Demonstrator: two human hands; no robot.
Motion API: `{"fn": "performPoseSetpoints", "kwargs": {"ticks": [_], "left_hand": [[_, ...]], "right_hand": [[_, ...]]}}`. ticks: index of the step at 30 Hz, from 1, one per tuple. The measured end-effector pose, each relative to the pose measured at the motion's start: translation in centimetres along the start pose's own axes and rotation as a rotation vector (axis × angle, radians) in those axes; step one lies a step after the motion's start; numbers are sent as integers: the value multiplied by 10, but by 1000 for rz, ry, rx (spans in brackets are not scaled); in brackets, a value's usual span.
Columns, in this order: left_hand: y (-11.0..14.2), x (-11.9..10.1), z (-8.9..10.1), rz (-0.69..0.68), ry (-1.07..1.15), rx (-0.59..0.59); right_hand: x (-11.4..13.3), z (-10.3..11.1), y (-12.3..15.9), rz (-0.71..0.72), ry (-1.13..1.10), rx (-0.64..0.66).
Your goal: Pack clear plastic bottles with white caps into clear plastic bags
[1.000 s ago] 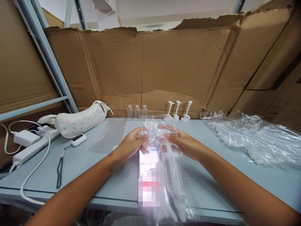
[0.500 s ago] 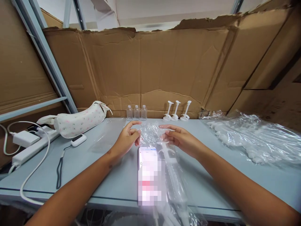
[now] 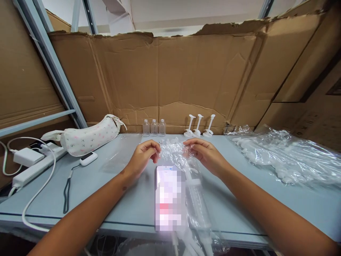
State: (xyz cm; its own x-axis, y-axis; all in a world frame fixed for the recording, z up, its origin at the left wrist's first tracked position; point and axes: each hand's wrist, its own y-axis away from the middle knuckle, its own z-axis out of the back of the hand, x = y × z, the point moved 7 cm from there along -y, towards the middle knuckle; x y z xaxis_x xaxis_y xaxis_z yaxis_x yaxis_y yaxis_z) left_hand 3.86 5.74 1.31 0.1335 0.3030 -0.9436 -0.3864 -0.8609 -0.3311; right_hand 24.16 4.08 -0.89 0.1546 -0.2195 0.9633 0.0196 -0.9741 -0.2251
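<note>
My left hand (image 3: 144,155) and my right hand (image 3: 203,153) pinch the far end of a clear plastic bag (image 3: 173,151) between them, fingers curled closed on its rim. The bag runs toward me over the table's front edge and holds a white syringe (image 3: 195,193). A lit phone (image 3: 169,197) lies on the pale blue table (image 3: 112,192), directly under my hands and beside the bag.
Three small clear bottles (image 3: 154,127) and three white plungers (image 3: 198,125) stand at the back against cardboard (image 3: 170,74). A large clear bag of white parts (image 3: 282,156) lies right. A floral pouch (image 3: 89,137), a small white device (image 3: 88,159), a power strip (image 3: 32,170) and cables sit left.
Both hands have drawn away from the phone toward the far end of the bag and closed on its rim. The syringe inside has slid toward me.
</note>
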Motion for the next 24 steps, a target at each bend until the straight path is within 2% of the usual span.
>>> {"fn": "performPoseSetpoints", "kwargs": {"ticks": [4, 12, 18, 24], "left_hand": [[1, -4, -1, -39, -34, 29], [-1, 6, 3, 29, -228, 7], [-4, 2, 7, -35, -313, 49], [-5, 7, 7, -7, -354, 69]], "right_hand": [[0, -3, -2, -12, -52, 60], [-4, 3, -4, -7, 138, 8], [0, 4, -8, 0, 143, 14], [3, 2, -5, 9, 166, 35]]}}
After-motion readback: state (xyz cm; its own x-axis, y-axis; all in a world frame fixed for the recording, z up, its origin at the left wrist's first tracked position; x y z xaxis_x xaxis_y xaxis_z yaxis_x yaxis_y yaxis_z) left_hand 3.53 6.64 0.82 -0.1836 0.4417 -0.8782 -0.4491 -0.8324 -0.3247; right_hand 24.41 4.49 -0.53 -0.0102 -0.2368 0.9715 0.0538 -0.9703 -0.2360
